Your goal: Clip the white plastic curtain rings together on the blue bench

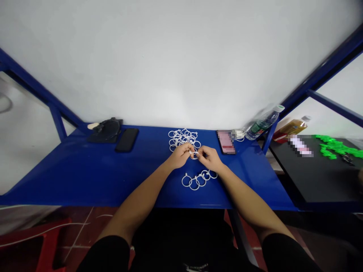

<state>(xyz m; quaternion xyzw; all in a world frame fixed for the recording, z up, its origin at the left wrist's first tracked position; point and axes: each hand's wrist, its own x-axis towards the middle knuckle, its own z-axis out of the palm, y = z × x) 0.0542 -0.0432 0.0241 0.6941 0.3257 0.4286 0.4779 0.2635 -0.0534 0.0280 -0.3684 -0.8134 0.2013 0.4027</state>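
Between my two hands is a small white ring (194, 155), pinched from both sides above the blue table (113, 181). My left hand (181, 155) has its thumb and fingers closed on the ring's left side. On the other side, my right hand (210, 157) grips it with bent fingers. Just beyond my hands lies a pile of similar white rings (184, 138), each with a small tab. Nearer to me, several white rings (194, 184) lie overlapping in a row, partly beneath my right forearm.
A dark phone (127, 139) and a black item (106, 130) lie at the left. To the right are a lit phone (226, 142), a white cable (239, 134) and a clear bottle (263, 123). Green pieces (331, 147) lie on a black table (314, 181).
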